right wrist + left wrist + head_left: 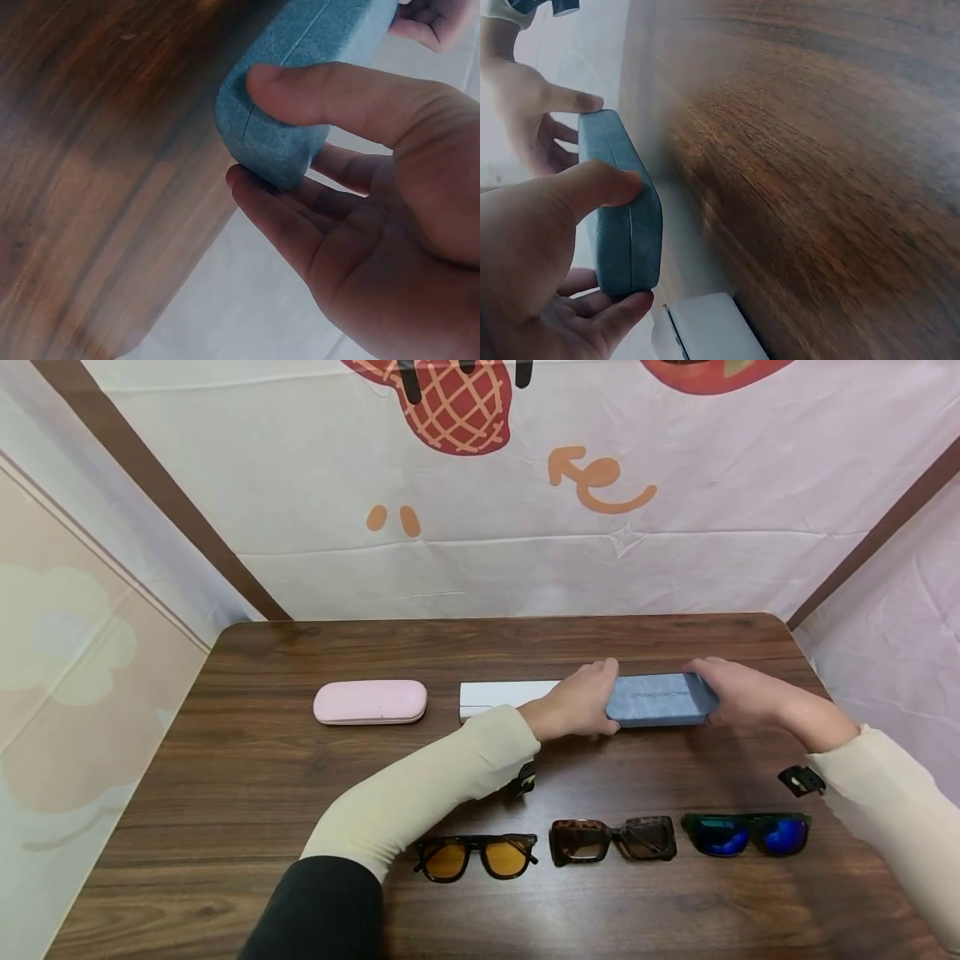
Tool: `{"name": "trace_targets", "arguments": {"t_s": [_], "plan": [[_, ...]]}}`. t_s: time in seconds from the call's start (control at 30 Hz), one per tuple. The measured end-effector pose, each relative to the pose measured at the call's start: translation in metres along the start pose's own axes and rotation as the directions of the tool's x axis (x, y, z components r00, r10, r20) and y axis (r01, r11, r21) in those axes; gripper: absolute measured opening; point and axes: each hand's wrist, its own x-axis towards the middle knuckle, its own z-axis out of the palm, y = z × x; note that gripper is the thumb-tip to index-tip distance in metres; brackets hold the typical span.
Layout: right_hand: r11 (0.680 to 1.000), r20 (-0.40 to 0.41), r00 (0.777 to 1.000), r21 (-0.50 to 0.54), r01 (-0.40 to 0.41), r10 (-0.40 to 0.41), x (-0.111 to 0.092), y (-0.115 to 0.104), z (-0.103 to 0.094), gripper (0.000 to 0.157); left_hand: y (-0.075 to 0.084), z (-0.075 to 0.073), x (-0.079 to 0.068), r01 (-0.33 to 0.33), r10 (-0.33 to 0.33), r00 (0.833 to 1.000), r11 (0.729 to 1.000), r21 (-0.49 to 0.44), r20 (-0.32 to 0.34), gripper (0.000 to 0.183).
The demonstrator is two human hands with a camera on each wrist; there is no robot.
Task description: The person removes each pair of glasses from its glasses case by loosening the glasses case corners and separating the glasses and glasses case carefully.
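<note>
A blue glasses case (660, 700) with lettering on its lid is held between both hands at the back right of the table. My left hand (576, 700) grips its left end, the thumb (615, 184) bent over the case's edge. At the other end my right hand (742, 695) holds it, with thumb (315, 94) on the side and fingers beneath. Behind the left hand lies a white glasses case (498, 695), partly hidden by that hand. The seam of the blue case shows as a closed line in both wrist views.
A pink glasses case (370, 702) lies at the back left. Along the front sit yellow-lensed glasses (476, 857), tortoiseshell sunglasses (613, 841) and blue-lensed sunglasses (747, 835). The wooden table (247, 760) ends at a hanging cloth (525, 577) behind.
</note>
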Motion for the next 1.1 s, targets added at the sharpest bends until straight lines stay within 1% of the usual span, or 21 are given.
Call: {"name": "trace_targets", "arguments": {"t_s": [0.2,0.33,0.4,0.6,0.73,0.83,1.1], "plan": [[1.000,-0.003,1.000,-0.006,0.013,-0.013,0.003,0.008,0.009,0.072,0.005,0.005,0.007,0.037,-0.037,0.999,0.999,0.020,0.026,0.065],[1.000,-0.008,1.000,-0.016,0.026,-0.026,0.005,0.009,0.013,0.071,0.005,0.008,0.010,0.058,-0.059,0.998,0.998,0.030,0.036,0.069],[1.000,-0.007,1.000,-0.015,0.020,-0.020,0.005,0.009,0.014,0.071,0.006,0.009,0.011,0.065,-0.066,0.997,0.997,0.035,0.036,0.068],[1.000,0.003,1.000,-0.013,-0.005,0.005,0.007,0.009,0.017,0.072,0.007,0.010,0.015,0.074,-0.076,0.996,0.996,0.049,0.040,0.067],[1.000,0.000,1.000,-0.006,-0.014,0.014,0.008,0.011,0.018,0.072,0.008,0.011,0.018,0.092,-0.095,0.994,0.994,0.055,0.056,0.068],[1.000,0.003,1.000,0.000,-0.021,0.021,0.008,0.011,0.018,0.072,0.008,0.012,0.020,0.095,-0.099,0.993,0.994,0.057,0.066,0.069],[1.000,0.003,1.000,-0.001,-0.022,0.022,0.008,0.012,0.019,0.073,0.007,0.012,0.020,0.098,-0.102,0.992,0.994,0.056,0.080,0.071]]}}
